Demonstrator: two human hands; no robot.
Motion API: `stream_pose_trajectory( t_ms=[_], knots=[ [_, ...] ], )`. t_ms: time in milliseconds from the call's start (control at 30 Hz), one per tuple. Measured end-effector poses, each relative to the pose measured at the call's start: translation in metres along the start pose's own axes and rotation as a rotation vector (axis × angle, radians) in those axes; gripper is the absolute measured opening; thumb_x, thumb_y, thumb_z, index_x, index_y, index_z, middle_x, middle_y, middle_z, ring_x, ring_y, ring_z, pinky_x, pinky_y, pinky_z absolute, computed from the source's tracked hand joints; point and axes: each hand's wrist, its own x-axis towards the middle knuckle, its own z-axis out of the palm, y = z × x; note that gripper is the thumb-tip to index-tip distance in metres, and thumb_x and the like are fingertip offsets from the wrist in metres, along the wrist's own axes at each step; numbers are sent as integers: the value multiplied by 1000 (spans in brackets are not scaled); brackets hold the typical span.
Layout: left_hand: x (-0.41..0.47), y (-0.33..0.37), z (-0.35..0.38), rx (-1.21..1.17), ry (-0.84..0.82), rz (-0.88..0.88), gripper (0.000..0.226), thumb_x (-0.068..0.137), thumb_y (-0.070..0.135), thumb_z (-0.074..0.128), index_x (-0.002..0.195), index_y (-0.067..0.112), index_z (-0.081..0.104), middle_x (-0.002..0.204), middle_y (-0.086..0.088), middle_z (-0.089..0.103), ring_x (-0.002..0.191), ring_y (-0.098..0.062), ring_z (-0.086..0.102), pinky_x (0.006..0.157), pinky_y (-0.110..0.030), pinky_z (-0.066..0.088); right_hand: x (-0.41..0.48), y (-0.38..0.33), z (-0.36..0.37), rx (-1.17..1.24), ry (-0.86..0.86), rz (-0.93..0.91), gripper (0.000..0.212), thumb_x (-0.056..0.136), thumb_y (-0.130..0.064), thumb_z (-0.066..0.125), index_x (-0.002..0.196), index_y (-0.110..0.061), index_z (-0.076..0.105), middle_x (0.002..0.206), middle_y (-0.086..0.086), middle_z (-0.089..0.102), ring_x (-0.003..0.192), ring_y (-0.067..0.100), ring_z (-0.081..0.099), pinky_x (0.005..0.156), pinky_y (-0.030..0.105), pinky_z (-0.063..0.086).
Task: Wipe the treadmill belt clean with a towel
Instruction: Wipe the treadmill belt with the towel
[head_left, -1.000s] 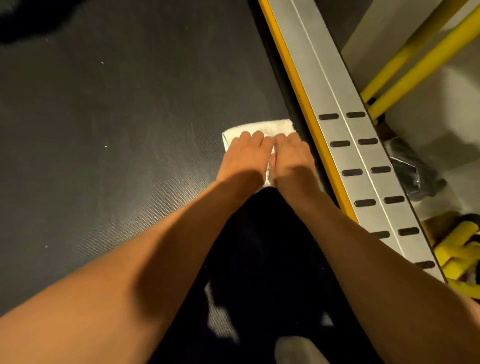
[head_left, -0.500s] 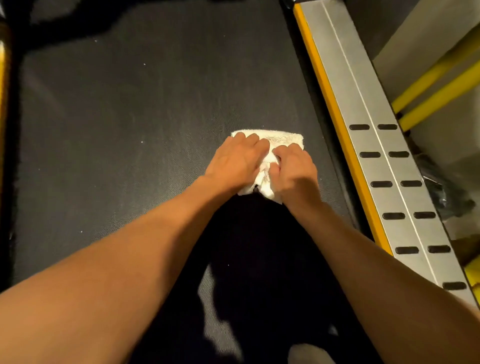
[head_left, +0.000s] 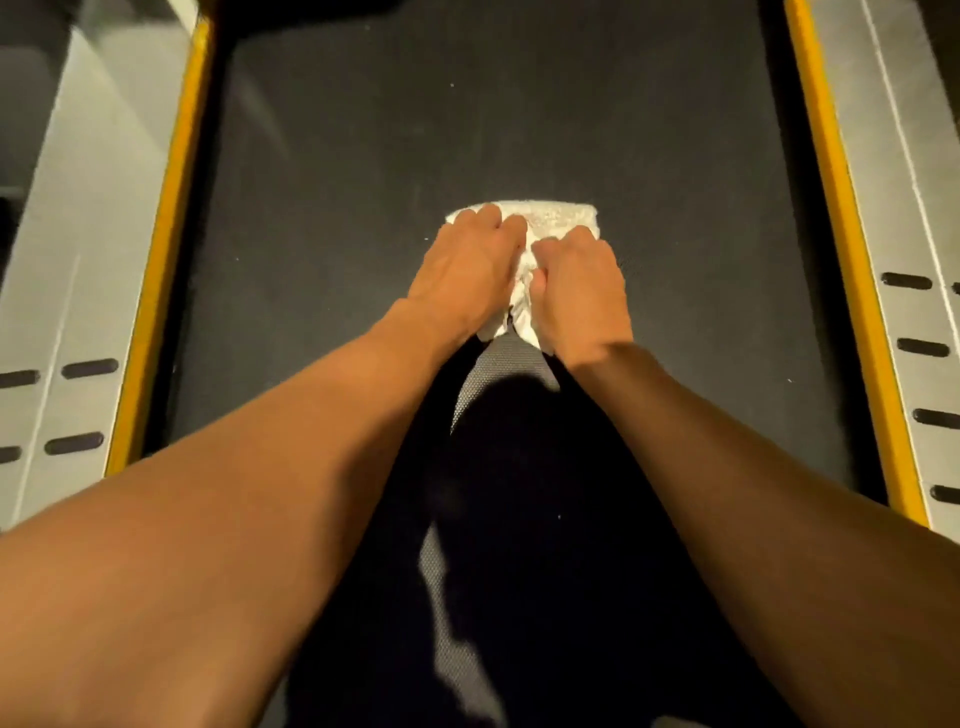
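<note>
A folded white towel (head_left: 556, 218) lies flat on the dark treadmill belt (head_left: 337, 208), near the belt's middle. My left hand (head_left: 467, 270) presses down on the towel's left part, fingers curled over it. My right hand (head_left: 582, 291) presses on its right part, knuckles bent. Both hands sit side by side and cover most of the towel; only its far edge and a strip between the hands show. Small pale specks dot the belt.
Yellow strips (head_left: 166, 249) (head_left: 841, 249) border the belt on both sides. Outside them run silver side rails with dark slots, the left rail (head_left: 67, 312) and the right rail (head_left: 914, 208). My shadow darkens the near belt between my forearms.
Both hands slid the towel leftward, from beside the right yellow strip to the belt's middle. The view followed, so the left rail now shows.
</note>
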Motion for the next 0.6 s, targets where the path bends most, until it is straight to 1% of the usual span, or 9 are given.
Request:
stream_pose_trajectory(
  t_ms=[67, 100, 167, 233, 333, 367, 433, 500, 600],
  knots=[
    [-4, -16, -4, 48, 41, -100, 21, 84, 11, 49, 102, 8, 58, 100, -14, 56, 93, -35, 52, 78, -45, 44, 14, -21, 3, -1, -2, -32, 20, 95, -11, 45, 109, -6, 58, 112, 14, 50, 105, 32, 46, 71, 33, 29],
    [-13, -22, -4, 69, 62, -94, 21, 84, 12, 47, 101, 7, 59, 97, -14, 56, 89, -36, 52, 74, -44, 43, 14, -28, 4, -1, 1, -45, 20, 94, -9, 45, 109, -6, 58, 111, 14, 50, 104, 32, 46, 71, 34, 31],
    [-37, -26, -1, 99, 138, 16, 26, 81, 16, 39, 91, 5, 60, 85, -15, 55, 75, -35, 52, 62, -38, 38, -3, -33, 12, -11, -22, -84, 21, 93, -7, 45, 109, -6, 59, 110, 13, 50, 104, 31, 46, 70, 34, 35],
    [-58, -29, 0, 118, 140, 107, 23, 79, 15, 41, 86, 6, 60, 80, -12, 54, 69, -32, 51, 58, -35, 37, -26, -34, 15, -4, -32, -114, 24, 95, -8, 45, 114, -5, 58, 112, 14, 50, 104, 32, 45, 72, 32, 34],
    [-56, -40, -9, 81, 85, 9, 15, 82, 10, 53, 94, 6, 60, 90, -13, 53, 82, -33, 50, 65, -40, 41, -18, -45, 17, -14, -21, -110, 23, 94, -9, 45, 112, -7, 58, 114, 15, 50, 104, 32, 46, 72, 32, 31],
    [-54, -45, -12, 26, 78, -73, 15, 84, 11, 53, 97, 7, 59, 95, -12, 53, 88, -33, 49, 70, -41, 42, -9, -50, 17, -17, -31, -122, 21, 93, -6, 44, 108, -6, 58, 112, 15, 50, 103, 33, 46, 70, 33, 31],
    [-53, -50, -19, 74, 68, -146, 20, 83, 10, 56, 103, 8, 58, 100, -12, 52, 94, -33, 48, 74, -40, 43, 5, -63, 15, -27, -54, -161, 20, 91, -1, 43, 105, -4, 58, 111, 15, 50, 102, 34, 45, 68, 35, 31],
    [-61, -55, -23, 183, 52, -117, 22, 79, 9, 60, 102, 8, 59, 97, -13, 53, 89, -34, 50, 69, -39, 41, 3, -75, 13, -39, -82, -173, 22, 89, -1, 43, 106, -5, 57, 112, 15, 49, 102, 33, 45, 69, 35, 31],
    [-86, -61, -18, 259, 23, -1, 23, 70, 8, 68, 92, 5, 60, 84, -13, 54, 70, -33, 51, 59, -37, 38, -26, -78, 17, -80, -97, -235, 19, 91, -2, 42, 104, -6, 55, 110, 12, 46, 102, 31, 44, 67, 34, 32]
  ],
)
